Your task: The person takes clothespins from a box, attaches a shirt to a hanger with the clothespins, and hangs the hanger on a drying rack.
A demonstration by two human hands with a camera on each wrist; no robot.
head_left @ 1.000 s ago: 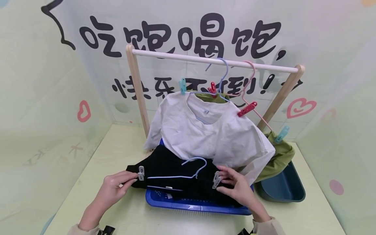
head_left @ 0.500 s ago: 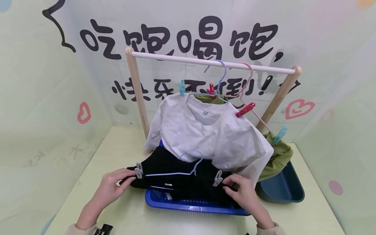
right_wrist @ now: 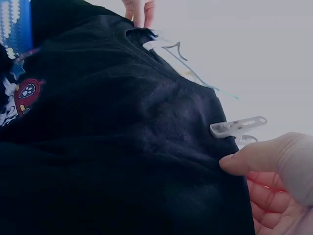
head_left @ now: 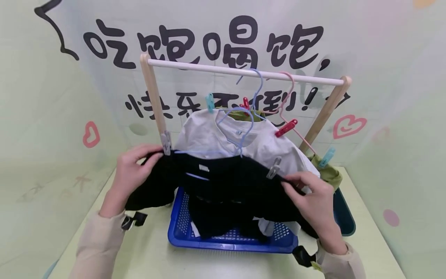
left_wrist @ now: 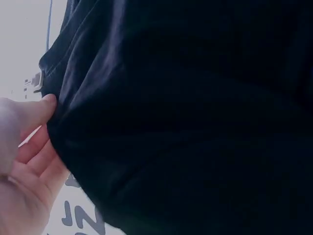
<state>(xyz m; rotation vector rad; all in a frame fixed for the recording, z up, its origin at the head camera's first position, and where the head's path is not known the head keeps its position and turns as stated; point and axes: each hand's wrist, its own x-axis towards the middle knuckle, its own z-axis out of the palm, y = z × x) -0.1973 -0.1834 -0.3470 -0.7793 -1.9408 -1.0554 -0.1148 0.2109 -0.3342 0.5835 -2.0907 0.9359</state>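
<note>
A black T-shirt point(head_left: 223, 182) is spread between both hands above the blue basket. My left hand point(head_left: 132, 170) pinches its left shoulder beside a grey clothespin point(head_left: 166, 143); the right hand point(head_left: 315, 193) pinches the other shoulder, just outside a second clothespin point(head_left: 274, 168). A light blue hanger point(head_left: 241, 153) sits in the collar, its hook upright in front of a white shirt. In the left wrist view, the thumb point(left_wrist: 36, 112) lies on the dark cloth. The right wrist view has a red cartoon print point(right_wrist: 29, 93) on the shirt's front.
Behind stands a wooden rack with a white rod point(head_left: 202, 68). From it hang a white shirt point(head_left: 198, 131) on a blue hanger and a green garment point(head_left: 331, 176) on a pink one, with clothespins. The blue basket point(head_left: 230, 246) holds clothes; a dark teal basin point(head_left: 345, 217) stands right.
Both hands have lifted the black T-shirt with its hanger up from the basket, stretched between them. The right hand has moved from beside the clothespin to pinching the shoulder cloth.
</note>
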